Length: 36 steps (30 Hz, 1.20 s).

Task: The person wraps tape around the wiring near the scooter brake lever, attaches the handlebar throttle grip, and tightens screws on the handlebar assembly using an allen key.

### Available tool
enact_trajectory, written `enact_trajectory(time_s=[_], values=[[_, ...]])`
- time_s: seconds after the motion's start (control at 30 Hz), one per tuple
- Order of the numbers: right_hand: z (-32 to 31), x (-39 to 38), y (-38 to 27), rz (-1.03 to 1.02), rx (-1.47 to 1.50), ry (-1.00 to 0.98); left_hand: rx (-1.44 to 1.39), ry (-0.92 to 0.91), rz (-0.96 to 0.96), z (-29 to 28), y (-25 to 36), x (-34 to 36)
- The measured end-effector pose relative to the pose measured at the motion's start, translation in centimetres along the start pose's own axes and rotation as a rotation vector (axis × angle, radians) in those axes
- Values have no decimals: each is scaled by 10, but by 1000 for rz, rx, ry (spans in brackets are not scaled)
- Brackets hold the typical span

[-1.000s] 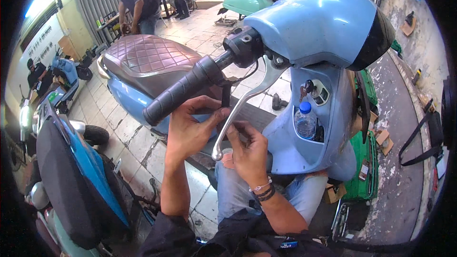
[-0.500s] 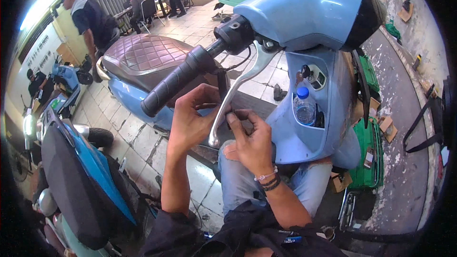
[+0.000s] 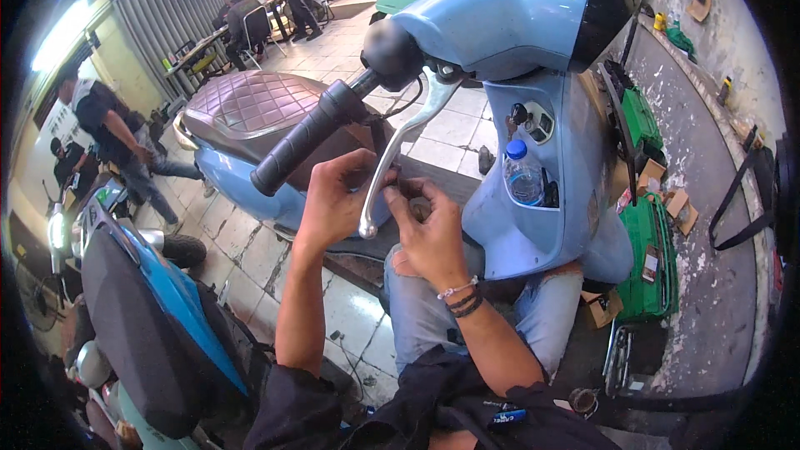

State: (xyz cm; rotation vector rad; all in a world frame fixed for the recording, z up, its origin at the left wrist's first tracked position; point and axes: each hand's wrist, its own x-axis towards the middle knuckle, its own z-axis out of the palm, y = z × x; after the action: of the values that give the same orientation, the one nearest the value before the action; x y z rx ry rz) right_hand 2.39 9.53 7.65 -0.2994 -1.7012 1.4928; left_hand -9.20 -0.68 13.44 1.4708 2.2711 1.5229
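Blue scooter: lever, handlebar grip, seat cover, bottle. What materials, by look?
Lever: metal, probably aluminium; silver-grey, smooth, with bright highlights.
Handlebar grip: likely rubber; black, dull, with moulded-looking bands.
Seat cover: vinyl or leather, can't tell which; brown, soft sheen, diamond quilting.
Bottle: apparently clear plastic; see-through and glossy.

a person [image 3: 112, 121] who stood bent by the far table [image 3: 196, 54] a second ago has walked left, past the seat's rear, and now strides at the far left. that leaves a chair [image 3: 257, 25] and its sitter in sight by the table. the headlight cover [image 3: 500, 8] has slid left in view, baring a yellow container [image 3: 660, 22] at the far right. the right hand [image 3: 432, 237] has brought its fingertips closer to the left hand's [image 3: 329, 204], by the brake lever [image 3: 400, 137].
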Motion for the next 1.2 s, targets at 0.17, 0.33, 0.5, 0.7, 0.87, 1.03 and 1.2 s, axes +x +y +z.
enact_trajectory(time_s=[0.17,0.33,0.5,0.7,0.87,1.03,1.2], values=[[-8,5,4,69,-76,-60,-24,124,130,13,-5,-3],[-19,7,10,191,-67,-157,-166,231,61,28,-1,-3],[-16,-4,14,5,-72,-70,27,4,-45,15,2,-5],[-12,-4,17,-6,-102,5,119,-17,33,9,-8,-6],[-12,-2,18,75,-41,25,209,101,318,26,-21,-3],[-22,3,23,139,-179,-104,102,162,308,37,-40,0],[-22,-5,30,6,-105,-68,-157,124,-16,36,-49,-3]])
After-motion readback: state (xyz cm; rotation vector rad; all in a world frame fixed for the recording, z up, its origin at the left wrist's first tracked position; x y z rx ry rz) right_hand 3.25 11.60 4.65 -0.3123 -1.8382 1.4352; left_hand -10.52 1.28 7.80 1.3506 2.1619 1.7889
